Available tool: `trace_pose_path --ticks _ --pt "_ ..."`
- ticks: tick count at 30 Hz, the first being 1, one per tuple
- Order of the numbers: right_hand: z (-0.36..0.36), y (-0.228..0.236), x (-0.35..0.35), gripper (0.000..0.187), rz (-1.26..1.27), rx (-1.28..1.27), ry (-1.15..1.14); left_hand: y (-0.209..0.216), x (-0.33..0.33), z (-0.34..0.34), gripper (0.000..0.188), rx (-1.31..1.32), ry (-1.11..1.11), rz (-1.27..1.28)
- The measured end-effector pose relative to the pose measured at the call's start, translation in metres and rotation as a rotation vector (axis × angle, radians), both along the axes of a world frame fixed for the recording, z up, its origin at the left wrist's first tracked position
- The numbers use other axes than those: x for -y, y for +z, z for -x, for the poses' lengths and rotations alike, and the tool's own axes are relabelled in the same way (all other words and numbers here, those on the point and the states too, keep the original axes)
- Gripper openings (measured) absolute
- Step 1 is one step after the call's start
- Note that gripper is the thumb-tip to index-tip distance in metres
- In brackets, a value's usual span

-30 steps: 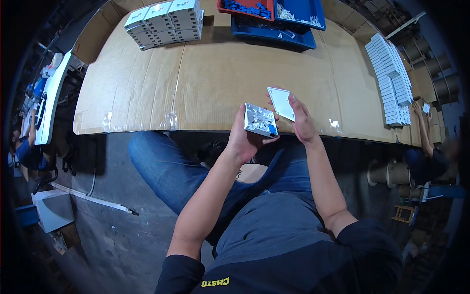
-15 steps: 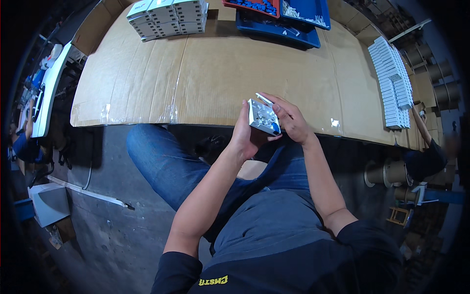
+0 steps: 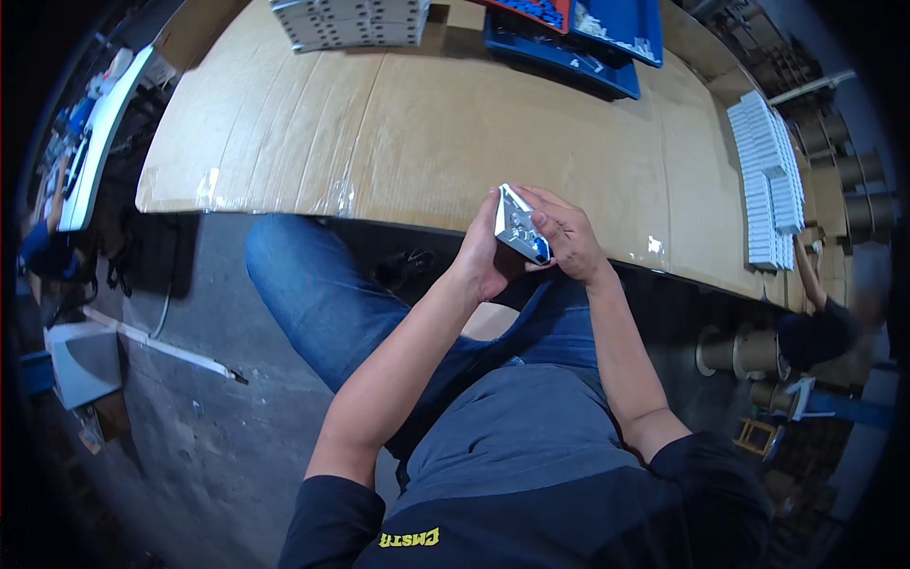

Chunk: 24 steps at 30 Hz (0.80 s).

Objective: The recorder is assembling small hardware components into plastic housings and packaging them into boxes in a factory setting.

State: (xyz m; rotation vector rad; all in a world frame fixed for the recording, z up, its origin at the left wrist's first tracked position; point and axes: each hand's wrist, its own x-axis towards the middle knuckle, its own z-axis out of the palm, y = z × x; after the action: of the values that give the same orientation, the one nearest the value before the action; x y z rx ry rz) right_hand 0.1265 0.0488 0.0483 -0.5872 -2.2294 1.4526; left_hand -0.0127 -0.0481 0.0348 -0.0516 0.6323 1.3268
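Just past the near table edge, above my lap, I hold a small white square plastic housing [image 3: 517, 231] with its hollow side tilted up. Small white or clear parts and a blue piece near its lower corner show inside. My left hand [image 3: 482, 258] is wrapped around its left side and underside. A thin white panel [image 3: 513, 197] slants along the housing's upper right side. My right hand [image 3: 573, 243] closes over that panel and the right side, its thumb reaching over the hollow. The right fingers hide part of the panel, so I cannot tell whether it is seated.
A cardboard-covered table [image 3: 417, 133] spreads ahead. At its back stand stacked white boxes [image 3: 355, 24], a blue tray [image 3: 559, 59] and a red tray [image 3: 536, 8] with small blue parts. Stacked white units [image 3: 766, 185] line the right edge, near another person's arm [image 3: 810, 275].
The white panel has come down closer to the housing, and my right thumb has moved over the hollow side. The view has shifted slightly, so the table's back items sit higher.
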Motion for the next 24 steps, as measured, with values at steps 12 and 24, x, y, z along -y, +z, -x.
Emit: trace_pose_path --ticks 12,24 --pt "0.005 -0.007 0.002 0.051 0.016 0.034 -0.011 -0.011 0.0 0.005 0.062 -0.026 -0.015 0.051" --pt "0.003 -0.011 0.013 0.056 0.039 0.104 -0.043 -0.021 0.001 0.008 0.062 -0.031 -0.022 0.035"
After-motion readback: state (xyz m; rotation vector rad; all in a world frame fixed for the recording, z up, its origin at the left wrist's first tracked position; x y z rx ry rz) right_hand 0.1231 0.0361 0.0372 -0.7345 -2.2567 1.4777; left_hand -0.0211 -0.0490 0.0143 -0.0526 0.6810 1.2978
